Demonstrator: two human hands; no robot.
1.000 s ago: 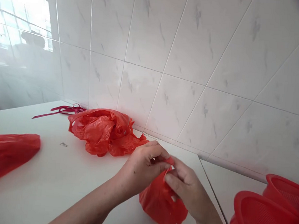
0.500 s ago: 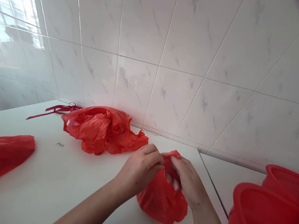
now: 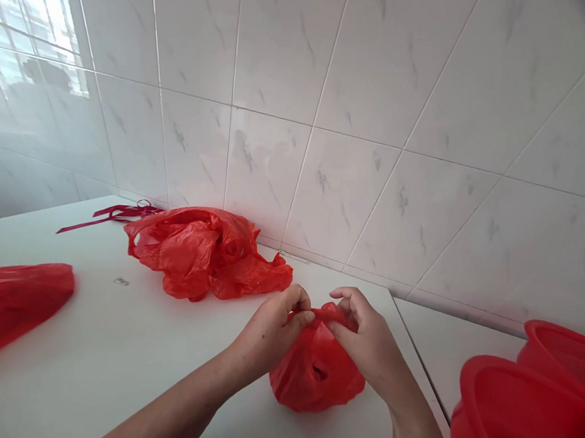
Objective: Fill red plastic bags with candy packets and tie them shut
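A small red plastic bag (image 3: 318, 381) hangs bunched between my hands, low over the white tabletop; whether it touches the surface I cannot tell. My left hand (image 3: 278, 325) pinches the bag's upper edge between thumb and fingers. On the other side, my right hand (image 3: 365, 331) grips the gathered top, its thumb pressing the film and its index finger raised. A small dark opening shows in the front of the bag. Behind my left hand lies a crumpled heap of red plastic bags (image 3: 205, 249), close to the wall.
Another red plastic bag (image 3: 16, 306) lies at the left edge. Dark pink ribbons (image 3: 117, 213) lie behind the heap. Two red plastic baskets (image 3: 519, 422) stand at the right, past a seam in the white table (image 3: 112, 360). A tiled wall (image 3: 271, 157) bounds the back.
My hands have shifted their hold on the bag's top, and the right index finger has lifted. The bag's lower part has risen slightly, with a dark opening now showing.
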